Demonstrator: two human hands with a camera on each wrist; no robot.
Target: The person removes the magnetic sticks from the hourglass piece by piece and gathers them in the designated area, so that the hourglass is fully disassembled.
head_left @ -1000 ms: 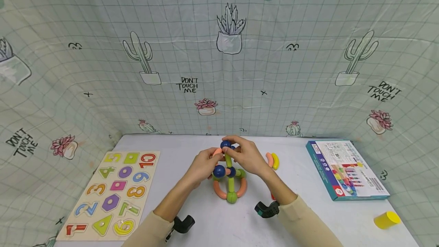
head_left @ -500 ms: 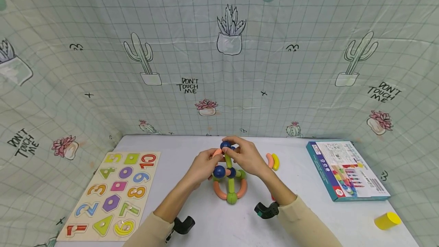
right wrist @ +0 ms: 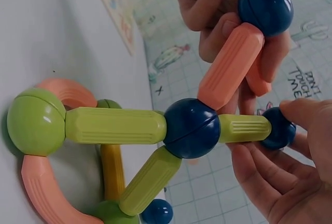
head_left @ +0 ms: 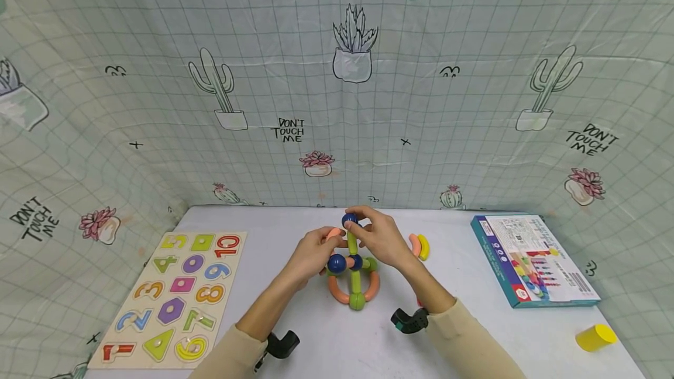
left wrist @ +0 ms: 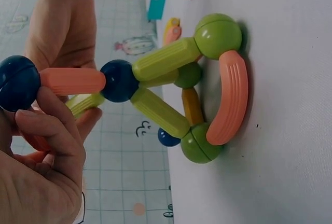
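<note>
A toy structure (head_left: pixel 354 276) of ribbed rods and balls stands mid-table, with a base of orange curved pieces (left wrist: pixel 231 99) and green balls (right wrist: pixel 35 122). Green rods rise to a central blue ball (right wrist: pixel 191 127). My left hand (head_left: pixel 310 251) grips an orange rod (right wrist: pixel 231 66) that runs from that ball to another blue ball (left wrist: pixel 18 82) by its fingers. My right hand (head_left: pixel 382 240) pinches a small blue ball (right wrist: pixel 278 128) capping a short green rod (head_left: pixel 351 243) that stands up from the central ball.
A number puzzle board (head_left: pixel 174 297) lies at the left. Loose orange and yellow curved pieces (head_left: pixel 419 247) sit right of the structure, a printed box (head_left: pixel 532 259) farther right and a yellow cylinder (head_left: pixel 595 337) at the front right. A cactus-print cloth (head_left: pixel 337 104) backs the white table (head_left: pixel 342 344).
My right hand and the top blue ball have shifted very slightly to the right. The left hand and the structure's base have stayed put.
</note>
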